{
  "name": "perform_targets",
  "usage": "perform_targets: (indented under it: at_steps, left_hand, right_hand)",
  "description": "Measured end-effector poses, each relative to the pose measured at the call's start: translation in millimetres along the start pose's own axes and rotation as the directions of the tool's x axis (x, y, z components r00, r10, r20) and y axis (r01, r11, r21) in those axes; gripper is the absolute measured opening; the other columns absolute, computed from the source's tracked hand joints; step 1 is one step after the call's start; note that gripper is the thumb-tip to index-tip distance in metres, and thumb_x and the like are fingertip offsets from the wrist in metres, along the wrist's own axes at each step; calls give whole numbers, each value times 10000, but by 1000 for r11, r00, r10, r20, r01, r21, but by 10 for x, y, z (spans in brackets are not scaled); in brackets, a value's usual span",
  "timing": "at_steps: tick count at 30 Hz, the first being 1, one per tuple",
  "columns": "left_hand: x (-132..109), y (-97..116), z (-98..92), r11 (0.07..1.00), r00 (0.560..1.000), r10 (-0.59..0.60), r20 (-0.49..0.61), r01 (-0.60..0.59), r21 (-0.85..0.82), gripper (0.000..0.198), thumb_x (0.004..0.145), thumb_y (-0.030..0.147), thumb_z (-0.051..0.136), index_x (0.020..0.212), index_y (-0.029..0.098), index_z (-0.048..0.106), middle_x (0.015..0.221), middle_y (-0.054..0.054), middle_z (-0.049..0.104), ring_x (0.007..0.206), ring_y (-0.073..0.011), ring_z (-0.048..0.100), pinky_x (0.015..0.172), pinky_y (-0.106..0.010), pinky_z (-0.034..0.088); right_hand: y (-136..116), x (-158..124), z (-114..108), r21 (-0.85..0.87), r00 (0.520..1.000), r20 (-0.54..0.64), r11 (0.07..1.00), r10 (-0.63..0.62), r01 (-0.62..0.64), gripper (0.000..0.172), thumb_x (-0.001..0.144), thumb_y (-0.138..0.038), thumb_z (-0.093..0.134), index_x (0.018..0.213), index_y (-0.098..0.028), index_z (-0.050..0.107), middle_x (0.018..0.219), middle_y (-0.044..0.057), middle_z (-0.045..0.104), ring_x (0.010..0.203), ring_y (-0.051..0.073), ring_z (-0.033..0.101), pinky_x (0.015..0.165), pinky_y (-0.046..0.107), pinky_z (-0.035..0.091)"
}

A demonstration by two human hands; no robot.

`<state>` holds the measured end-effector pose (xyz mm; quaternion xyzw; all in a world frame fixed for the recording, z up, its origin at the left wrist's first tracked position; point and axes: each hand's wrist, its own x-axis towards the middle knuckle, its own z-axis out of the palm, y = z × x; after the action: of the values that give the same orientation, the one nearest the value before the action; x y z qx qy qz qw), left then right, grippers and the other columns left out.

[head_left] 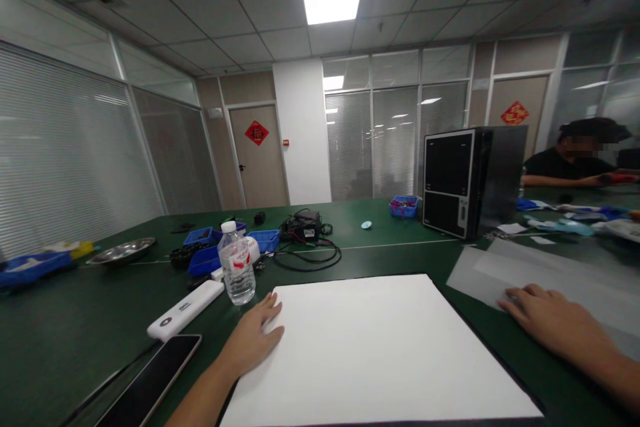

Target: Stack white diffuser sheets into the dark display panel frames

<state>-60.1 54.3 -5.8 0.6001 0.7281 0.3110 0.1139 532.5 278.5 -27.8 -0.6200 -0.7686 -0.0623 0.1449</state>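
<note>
A large white sheet of paper (370, 347) lies flat in front of me, with a thin dark border showing along its edges. My left hand (257, 333) rests on the sheet's left edge, fingers stretched out and a little apart. Over on the right, my right hand (550, 317) lies on translucent pale sheets (520, 267), its fingers loosely bent and pointing left. Whether its fingertips pinch a sheet is hidden. Close to my left hand stands a capped water bottle (237, 270). A white power bank (186, 310) and a dark-screened phone (150, 383) lie left of it.
Farther back on the green table (380, 257) are blue bins (265, 240), a black adapter with cables (303, 225) and a small blue basket (404, 207). A black computer tower (473, 180) stands at the back right. A metal plate (125, 250) lies left. Another person (575, 160) sits far right.
</note>
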Motion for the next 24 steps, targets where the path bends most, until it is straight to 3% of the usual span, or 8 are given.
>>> perform_targets:
  at_steps: [5,19,24]
  left_hand:
    - [8,-6,9,1000,1000,-2,10,2,-7,628,705,317,663,1313,160,646,1530,-108,440,1453,-274,371,1220,-420,221]
    - [-18,49,8,1000,999,-20,-29,20,2,558,796,400,586,1283,140,669,1505,-136,469,1432,-274,407,1211,-443,250]
    - [-45,52,14,999,999,-30,-39,30,19,560,790,379,587,1292,143,665,1504,-136,474,1435,-278,398,1211,-447,254]
  right_hand:
    - [7,-2,94,-17,995,17,995,101,-101,873,869,-770,247,1352,-132,596,1362,253,555,1196,435,562,950,596,427]
    - [54,51,222,2,999,-39,1000,-25,25,726,898,-642,318,1330,-125,590,1247,214,657,1101,384,638,945,538,483]
    - [178,80,257,99,994,-100,994,46,-36,663,889,-630,327,1340,-208,568,1208,184,693,1022,380,687,894,545,525]
